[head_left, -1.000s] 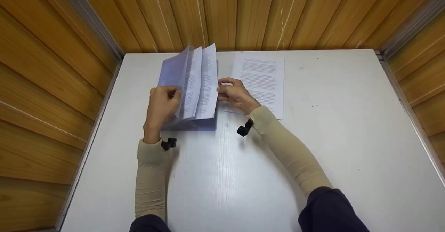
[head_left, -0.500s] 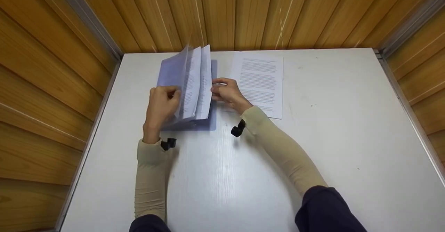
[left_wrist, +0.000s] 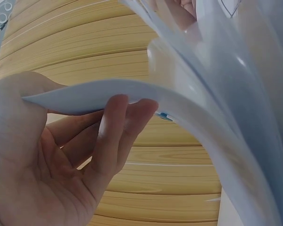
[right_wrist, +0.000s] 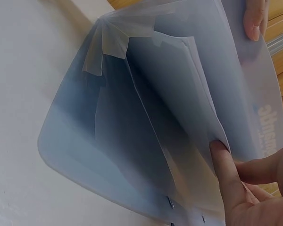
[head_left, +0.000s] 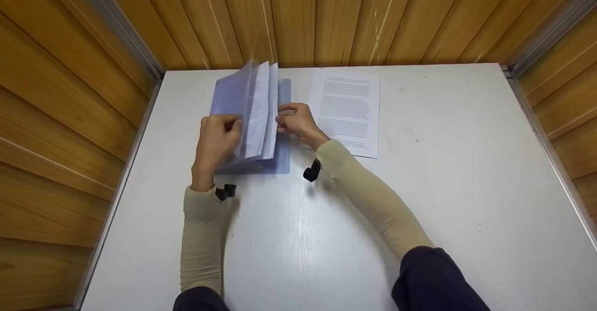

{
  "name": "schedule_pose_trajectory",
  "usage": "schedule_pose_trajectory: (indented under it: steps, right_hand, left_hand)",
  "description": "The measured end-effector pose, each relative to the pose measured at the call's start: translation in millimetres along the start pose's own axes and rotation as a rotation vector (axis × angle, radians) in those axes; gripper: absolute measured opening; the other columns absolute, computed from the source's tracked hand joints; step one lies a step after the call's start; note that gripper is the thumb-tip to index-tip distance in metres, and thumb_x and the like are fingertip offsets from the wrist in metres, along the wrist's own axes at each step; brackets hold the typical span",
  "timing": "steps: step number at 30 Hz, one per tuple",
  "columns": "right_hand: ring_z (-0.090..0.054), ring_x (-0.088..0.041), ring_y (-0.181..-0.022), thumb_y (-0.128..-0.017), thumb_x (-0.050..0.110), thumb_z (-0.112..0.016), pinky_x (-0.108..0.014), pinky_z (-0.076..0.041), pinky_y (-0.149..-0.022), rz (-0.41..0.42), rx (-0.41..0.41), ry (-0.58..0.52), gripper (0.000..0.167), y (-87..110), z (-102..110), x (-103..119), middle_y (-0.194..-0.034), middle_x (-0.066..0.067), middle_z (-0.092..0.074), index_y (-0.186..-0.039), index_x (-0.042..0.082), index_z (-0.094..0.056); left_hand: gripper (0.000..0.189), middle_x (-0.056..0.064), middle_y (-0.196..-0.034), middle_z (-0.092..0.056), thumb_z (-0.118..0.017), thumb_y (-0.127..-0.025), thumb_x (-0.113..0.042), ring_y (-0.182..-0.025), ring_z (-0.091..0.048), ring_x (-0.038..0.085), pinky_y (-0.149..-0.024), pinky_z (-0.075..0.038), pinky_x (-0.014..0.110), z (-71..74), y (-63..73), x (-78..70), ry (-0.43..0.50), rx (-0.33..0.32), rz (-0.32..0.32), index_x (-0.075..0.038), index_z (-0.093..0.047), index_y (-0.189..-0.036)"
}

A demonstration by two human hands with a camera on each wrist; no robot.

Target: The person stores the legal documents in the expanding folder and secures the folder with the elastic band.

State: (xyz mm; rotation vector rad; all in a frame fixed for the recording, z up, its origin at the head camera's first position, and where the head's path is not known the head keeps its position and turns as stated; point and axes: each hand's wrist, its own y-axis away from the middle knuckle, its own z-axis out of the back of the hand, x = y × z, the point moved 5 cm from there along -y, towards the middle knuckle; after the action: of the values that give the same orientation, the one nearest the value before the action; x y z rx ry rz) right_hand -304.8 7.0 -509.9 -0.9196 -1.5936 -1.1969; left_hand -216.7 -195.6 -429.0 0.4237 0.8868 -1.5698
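While the left hand point(head_left: 215, 134) is pinching the left side of the open blue folder point(head_left: 228, 95) left of centre, the right hand point(head_left: 299, 120) is gripping its inner sheets point(head_left: 272, 110); printed paper point(head_left: 347, 108) is lying upper right of centre, wooden panelling point(head_left: 298, 22) rising behind.

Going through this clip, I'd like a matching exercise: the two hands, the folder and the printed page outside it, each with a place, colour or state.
1. Left hand
2. Right hand
3. Folder
4. Printed page

A. Bluish, held open
B. Pinching inner sheets
C. Lying right of the folder on the table
D. Holding the raised cover

Pairs: 1-D, 2-B, 3-A, 4-C
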Motion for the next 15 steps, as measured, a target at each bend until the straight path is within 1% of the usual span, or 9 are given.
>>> schedule_pose_trajectory:
  steps: [4,7,10,13,15]
  right_hand:
    - [-0.066,-0.016,-0.081,-0.095,-0.009,-0.062,-0.034,-0.064,-0.081,0.004,0.008,0.0,0.038,-1.3,-3.5,-0.6,-0.107,-0.014,-0.071,-0.133,-0.009,-0.062]
    - [-0.066,-0.016,-0.079,-0.095,-0.011,-0.061,-0.041,-0.063,-0.088,0.005,0.016,-0.019,0.037,-1.9,-6.7,-1.0,-0.105,-0.014,-0.07,-0.132,-0.012,-0.061]
    - [-0.067,-0.015,-0.078,-0.096,-0.012,-0.06,-0.047,-0.061,-0.095,0.007,0.022,-0.024,0.035,-1.8,-7.6,-0.8,-0.105,-0.015,-0.071,-0.131,-0.013,-0.061]
    - [-0.071,-0.018,-0.082,-0.097,-0.012,-0.058,-0.048,-0.059,-0.097,0.008,0.03,-0.021,0.037,-0.2,-4.6,0.9,-0.112,-0.02,-0.072,-0.134,-0.013,-0.061]
    - [-0.074,-0.023,-0.088,-0.098,-0.012,-0.058,-0.046,-0.059,-0.098,0.009,0.037,-0.019,0.039,1.8,0.3,2.5,-0.12,-0.025,-0.071,-0.138,-0.012,-0.059]
  left_hand:
    - [0.026,0.018,-0.087,-0.078,-0.062,-0.097,-0.006,-0.068,-0.064,0.022,-0.056,-0.046,0.025,-0.4,-0.3,-1.0,0.007,-0.007,-0.015,0.007,-0.082,-0.106]
    - [0.025,0.018,-0.088,-0.078,-0.062,-0.097,-0.006,-0.067,-0.063,0.023,-0.056,-0.046,0.026,-0.8,-0.7,-0.8,0.007,-0.009,-0.013,0.007,-0.082,-0.107]
    - [0.026,0.019,-0.089,-0.078,-0.062,-0.097,-0.007,-0.068,-0.063,0.024,-0.056,-0.045,0.026,-1.7,-1.0,0.4,0.01,0.0,0.003,0.006,-0.082,-0.109]
    - [0.026,0.019,-0.092,-0.078,-0.063,-0.098,-0.007,-0.07,-0.063,0.024,-0.057,-0.046,0.024,-2.3,-1.0,1.7,0.014,0.01,0.024,0.005,-0.081,-0.112]
    - [0.026,0.019,-0.094,-0.078,-0.064,-0.098,-0.008,-0.071,-0.063,0.024,-0.057,-0.046,0.025,-2.5,-1.0,2.1,0.016,0.014,0.033,0.005,-0.081,-0.113]
